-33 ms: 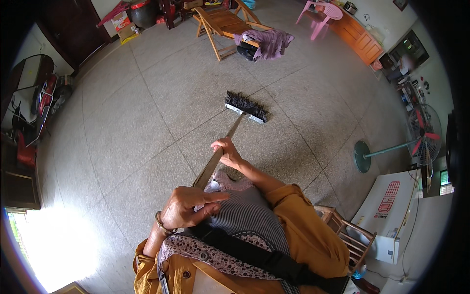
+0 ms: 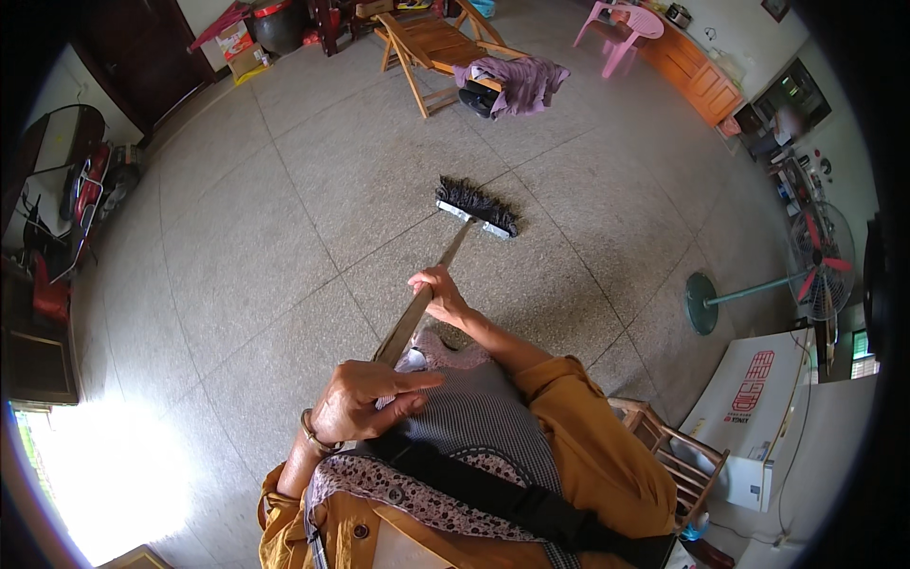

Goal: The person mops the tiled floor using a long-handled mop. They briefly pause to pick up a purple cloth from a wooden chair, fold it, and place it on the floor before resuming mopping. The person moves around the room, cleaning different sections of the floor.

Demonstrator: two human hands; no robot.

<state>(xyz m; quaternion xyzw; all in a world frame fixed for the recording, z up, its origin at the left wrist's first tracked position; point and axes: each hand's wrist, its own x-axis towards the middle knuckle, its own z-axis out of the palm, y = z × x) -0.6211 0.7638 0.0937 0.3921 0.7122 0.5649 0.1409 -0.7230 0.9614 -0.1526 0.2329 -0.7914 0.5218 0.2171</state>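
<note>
A mop (image 2: 479,204) with a dark, stringy head and a pale metal bar rests on the speckled floor ahead of me. Its long wooden handle slants back toward my body. Partway along the handle, my right hand (image 2: 441,296) is closed round the wood. Nearer my chest, my left hand (image 2: 370,400) is closed at the handle's upper end, its index finger pointing to the right. The very top of the handle is hidden behind that hand. A bangle (image 2: 318,434) circles my left wrist.
Beyond the mop stand a wooden folding chair (image 2: 445,47) with a purple cloth (image 2: 521,85) and a pink plastic chair (image 2: 621,28). A standing fan (image 2: 817,258) with a green base, a white box (image 2: 744,408) and a wooden chair (image 2: 668,450) are at right. A red motorbike (image 2: 90,190) stands left.
</note>
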